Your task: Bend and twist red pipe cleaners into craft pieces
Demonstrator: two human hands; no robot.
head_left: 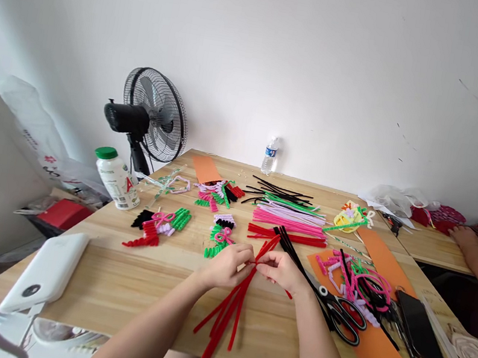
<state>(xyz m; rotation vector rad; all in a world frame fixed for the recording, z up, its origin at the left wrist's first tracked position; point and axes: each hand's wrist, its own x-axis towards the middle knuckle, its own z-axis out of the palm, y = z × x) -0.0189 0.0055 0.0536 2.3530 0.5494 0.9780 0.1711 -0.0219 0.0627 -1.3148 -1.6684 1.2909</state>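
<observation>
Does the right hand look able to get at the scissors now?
Probably yes: the scissors lie beside the right forearm, handles uncovered, but the right hand, pinching the red stems, would likely have to let go first.

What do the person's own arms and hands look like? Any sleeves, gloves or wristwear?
The left forearm and right forearm are bare, with no sleeves in view. The left hand and right hand are ungloved, and no watch or bracelet shows.
</observation>
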